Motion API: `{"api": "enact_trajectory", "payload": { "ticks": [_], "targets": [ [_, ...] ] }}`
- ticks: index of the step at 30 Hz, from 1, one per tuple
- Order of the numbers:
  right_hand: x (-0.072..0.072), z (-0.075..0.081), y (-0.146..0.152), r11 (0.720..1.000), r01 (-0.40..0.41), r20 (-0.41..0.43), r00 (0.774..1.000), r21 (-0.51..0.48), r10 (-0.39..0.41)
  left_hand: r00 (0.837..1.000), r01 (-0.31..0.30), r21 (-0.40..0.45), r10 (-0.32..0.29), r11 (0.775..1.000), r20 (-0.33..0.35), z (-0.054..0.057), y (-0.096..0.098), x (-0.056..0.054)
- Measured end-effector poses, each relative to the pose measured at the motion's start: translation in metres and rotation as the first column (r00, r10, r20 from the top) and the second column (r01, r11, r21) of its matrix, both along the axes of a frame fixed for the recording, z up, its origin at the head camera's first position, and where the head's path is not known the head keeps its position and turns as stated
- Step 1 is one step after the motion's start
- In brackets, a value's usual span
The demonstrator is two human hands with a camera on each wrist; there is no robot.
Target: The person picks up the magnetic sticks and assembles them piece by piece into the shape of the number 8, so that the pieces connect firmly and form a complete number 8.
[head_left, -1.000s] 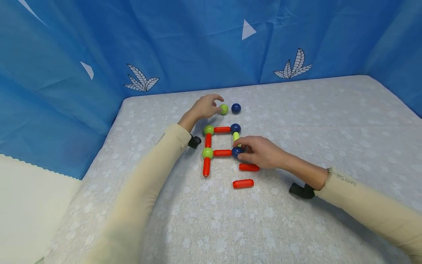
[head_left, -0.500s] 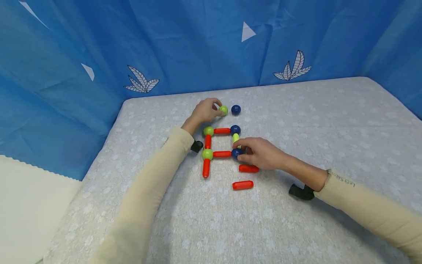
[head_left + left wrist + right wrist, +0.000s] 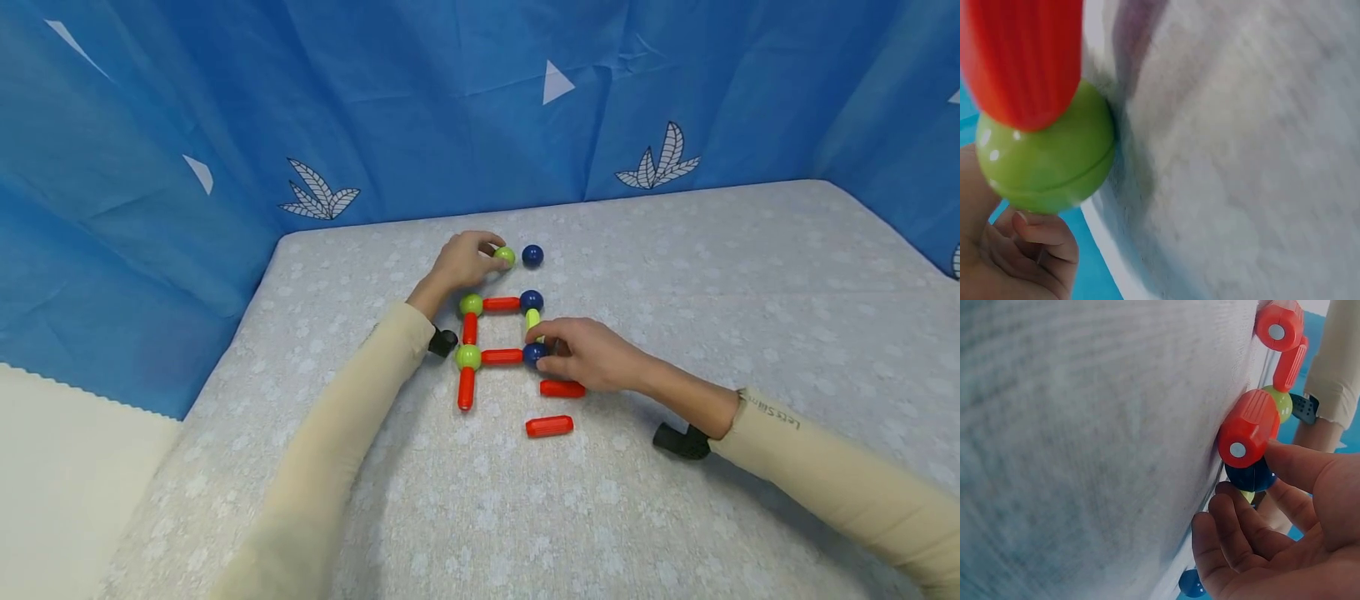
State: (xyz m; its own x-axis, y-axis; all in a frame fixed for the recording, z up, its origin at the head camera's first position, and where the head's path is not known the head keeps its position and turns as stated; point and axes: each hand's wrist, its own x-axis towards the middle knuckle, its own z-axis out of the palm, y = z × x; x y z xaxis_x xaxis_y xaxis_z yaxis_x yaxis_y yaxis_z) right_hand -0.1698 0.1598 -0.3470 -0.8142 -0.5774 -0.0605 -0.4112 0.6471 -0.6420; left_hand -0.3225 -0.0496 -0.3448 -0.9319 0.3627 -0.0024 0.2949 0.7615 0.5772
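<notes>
On the cloth lies a square of magnetic sticks and balls: red sticks, a yellow-green stick, green balls and a blue ball. Beyond its far side, my left hand pinches a loose green ball between thumb and fingers. That loose ball cannot be made out in the left wrist view, where a ball and stick of the square stand in front of the hand. My right hand holds the square's near-right blue ball with thumb and index finger; its other fingers curl loosely.
Right of the pinched ball sits a loose blue ball. Two loose red sticks lie nearer, one beside the right hand and another red stick below it. A blue curtain hangs behind the table's far edge.
My left hand's fingers have come together on the loose green ball. The right hand stays at the blue ball, and the whole head view has shifted slightly.
</notes>
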Motion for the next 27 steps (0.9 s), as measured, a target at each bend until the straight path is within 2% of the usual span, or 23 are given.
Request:
{"api": "enact_trajectory", "payload": {
  "ticks": [5,9,14,18,21,27],
  "targets": [
    [0.0,0.0,0.001,1.0,0.01,0.005,1.0,0.014,-0.01,0.999,-0.011,0.097,0.008,0.995,0.034,0.003,-0.008,0.007],
    [-0.001,-0.002,0.001,1.0,0.002,0.001,1.0,0.015,-0.002,1.0,-0.013,0.136,0.01,0.991,0.026,0.013,-0.016,0.021],
    [-0.001,0.0,0.002,1.0,0.002,-0.014,1.0,0.016,-0.001,0.999,0.052,0.148,-0.052,0.988,-0.006,0.031,-0.028,0.045],
    [-0.001,0.001,0.002,1.0,0.003,-0.019,1.0,0.02,-0.002,0.995,0.095,0.172,-0.095,0.981,-0.007,0.038,-0.04,0.067],
    [-0.001,-0.001,0.002,1.0,0.002,-0.02,1.0,0.018,-0.001,0.993,0.11,0.22,-0.119,0.969,0.028,0.038,-0.052,0.085],
    [-0.001,-0.002,-0.001,1.0,-0.004,-0.024,1.0,0.019,0.005,0.979,0.12,0.307,-0.165,0.944,0.123,0.029,-0.08,0.119]
  ]
}}
